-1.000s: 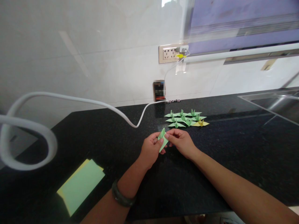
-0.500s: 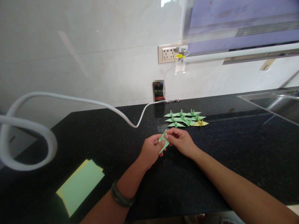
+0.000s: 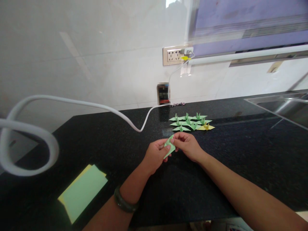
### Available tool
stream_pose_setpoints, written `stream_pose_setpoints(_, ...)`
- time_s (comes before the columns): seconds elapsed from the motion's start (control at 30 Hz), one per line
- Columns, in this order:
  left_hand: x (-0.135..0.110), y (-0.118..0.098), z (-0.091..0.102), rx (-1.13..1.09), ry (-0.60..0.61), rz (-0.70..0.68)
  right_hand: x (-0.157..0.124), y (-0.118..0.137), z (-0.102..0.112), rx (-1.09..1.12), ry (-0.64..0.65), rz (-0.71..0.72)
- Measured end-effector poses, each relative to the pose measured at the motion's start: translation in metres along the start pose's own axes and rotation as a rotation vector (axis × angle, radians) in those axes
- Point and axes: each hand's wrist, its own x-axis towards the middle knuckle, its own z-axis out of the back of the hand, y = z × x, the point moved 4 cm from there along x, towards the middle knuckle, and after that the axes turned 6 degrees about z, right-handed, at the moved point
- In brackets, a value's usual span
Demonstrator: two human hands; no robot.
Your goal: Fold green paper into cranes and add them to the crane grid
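Note:
Both my hands meet over the black counter (image 3: 240, 150) on one small piece of folded green paper (image 3: 169, 148). My left hand (image 3: 155, 155) pinches its lower left side. My right hand (image 3: 187, 146) grips its upper right edge with fingertips closed. The paper is partly hidden by my fingers. Just beyond my hands lies a cluster of several finished paper cranes (image 3: 190, 122), mostly green, with a yellow crane (image 3: 206, 127) at the right end.
A stack of green and yellow paper sheets (image 3: 83, 191) lies at the near left. A thick white cable (image 3: 72, 102) loops from the left across the counter toward a wall socket (image 3: 174, 55). A steel sink (image 3: 286, 107) sits at the far right.
The folded paper has been pressed smaller and lower between my fingers. My right hand's fingertips have slid slightly along its top edge. Both arms stay in place.

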Motion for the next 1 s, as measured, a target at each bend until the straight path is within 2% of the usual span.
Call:
stream_pose_setpoints(0.2,0.001,0.003,0.003,0.068,-0.125,-0.029,0.001,-0.004,0.000,-0.096,-0.032,0.064)
stream_pose_setpoints(0.33,0.000,0.005,0.007,0.257,-0.247,-0.093,0.000,-0.005,0.000,-0.237,-0.081,0.137)
stream_pose_setpoints(0.53,-0.005,-0.003,0.007,0.532,-0.350,-0.218,-0.001,-0.003,0.002,-0.291,-0.105,0.142)
stream_pose_setpoints(0.73,-0.011,-0.014,0.002,0.698,-0.334,-0.346,-0.003,0.001,0.001,-0.271,-0.166,0.152)
stream_pose_setpoints(1.0,-0.013,-0.013,-0.001,0.798,-0.313,-0.411,-0.006,0.005,0.002,-0.277,-0.228,0.146)
